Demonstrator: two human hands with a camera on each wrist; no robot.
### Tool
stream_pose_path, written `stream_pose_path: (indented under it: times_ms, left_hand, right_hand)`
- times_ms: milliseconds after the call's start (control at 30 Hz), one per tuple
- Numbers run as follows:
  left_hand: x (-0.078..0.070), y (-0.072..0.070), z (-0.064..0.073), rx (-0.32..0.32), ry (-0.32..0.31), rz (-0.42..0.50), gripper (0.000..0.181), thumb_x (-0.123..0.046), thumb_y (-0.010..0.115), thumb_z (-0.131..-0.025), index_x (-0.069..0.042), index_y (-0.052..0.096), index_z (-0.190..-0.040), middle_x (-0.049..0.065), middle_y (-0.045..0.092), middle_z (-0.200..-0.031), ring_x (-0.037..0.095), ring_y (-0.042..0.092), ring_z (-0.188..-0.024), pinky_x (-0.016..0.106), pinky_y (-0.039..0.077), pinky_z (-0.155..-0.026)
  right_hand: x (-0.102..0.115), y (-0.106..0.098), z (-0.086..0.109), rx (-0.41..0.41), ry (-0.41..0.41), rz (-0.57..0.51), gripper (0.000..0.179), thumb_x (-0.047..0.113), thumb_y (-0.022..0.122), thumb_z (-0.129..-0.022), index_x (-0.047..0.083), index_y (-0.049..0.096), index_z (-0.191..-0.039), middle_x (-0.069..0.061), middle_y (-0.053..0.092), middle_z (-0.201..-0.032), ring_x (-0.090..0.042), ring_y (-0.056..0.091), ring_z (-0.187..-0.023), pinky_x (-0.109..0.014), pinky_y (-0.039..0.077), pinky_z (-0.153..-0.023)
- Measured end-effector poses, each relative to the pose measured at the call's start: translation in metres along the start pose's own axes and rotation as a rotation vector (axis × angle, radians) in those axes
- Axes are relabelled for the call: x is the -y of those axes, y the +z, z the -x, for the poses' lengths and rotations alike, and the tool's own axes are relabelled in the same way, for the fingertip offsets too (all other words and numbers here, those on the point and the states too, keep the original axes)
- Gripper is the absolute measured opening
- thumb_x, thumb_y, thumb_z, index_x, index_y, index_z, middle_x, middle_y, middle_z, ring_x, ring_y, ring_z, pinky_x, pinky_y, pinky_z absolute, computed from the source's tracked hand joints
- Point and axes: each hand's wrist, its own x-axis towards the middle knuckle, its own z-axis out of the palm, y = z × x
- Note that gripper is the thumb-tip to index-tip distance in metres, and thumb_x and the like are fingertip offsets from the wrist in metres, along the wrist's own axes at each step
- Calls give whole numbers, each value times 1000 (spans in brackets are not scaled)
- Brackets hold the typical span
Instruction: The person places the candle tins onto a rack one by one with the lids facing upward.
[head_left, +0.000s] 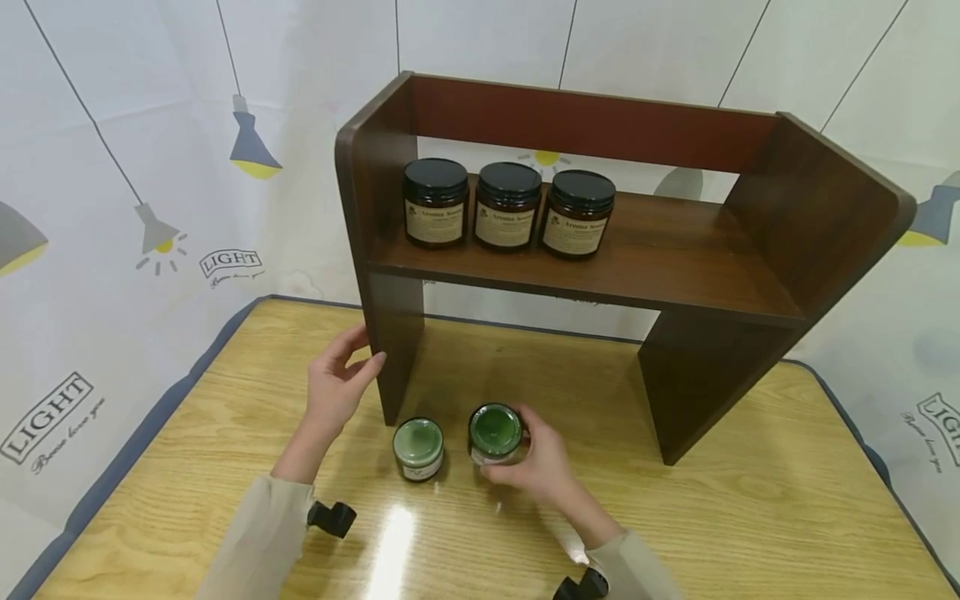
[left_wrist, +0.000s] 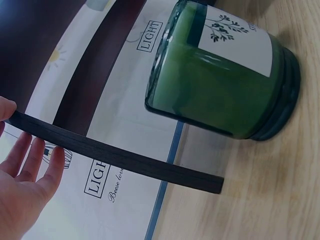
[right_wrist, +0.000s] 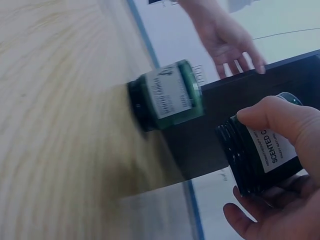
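My left hand (head_left: 337, 385) grips the front edge of the shelf's left side panel (left_wrist: 120, 152), thumb on one face and fingers on the other. In my right hand (head_left: 546, 462) is a green glass candle jar (right_wrist: 265, 150) with a white "SCENTED" label, held between thumb and fingers, its dark ridged end downward. A second green candle jar (head_left: 418, 448) stands on the table to the left of it, near the foot of that panel. This one also has a white label and a dark end on the table.
The dark brown wooden shelf (head_left: 675, 258) stands on the wood-grain table (head_left: 720, 517). On its board, toward the left, three brown jars (head_left: 508, 208) with black lids stand in a row. A white lamp-print cloth (head_left: 150, 100) hangs behind and at the sides.
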Motion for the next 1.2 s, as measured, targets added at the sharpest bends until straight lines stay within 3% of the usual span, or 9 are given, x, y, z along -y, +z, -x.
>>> stream_pose_path:
  times_ms: [333,1200]
  left_hand:
    - [2,0,0,-1,15,1,38,20,60,-78,15,56,-116,-7,66,-102,9,59,-96,20,54,-74]
    - [2,0,0,-11,10,11,39,20,60,-78,12,59,-116,-2,66,-102,9,59,-95,20,54,-74]
  right_hand:
    - [22,-25,4,-56,-13,-34,73,1,83,-56,1,53,-122,-9,62,-110,-24,58,-99,-35,52,-83]
    - [63,-88,8,-215,-115,-41,68,-8,80,-60,-1,52,-121,-4,58,-111,-6,54,-99,-14,47,-82]
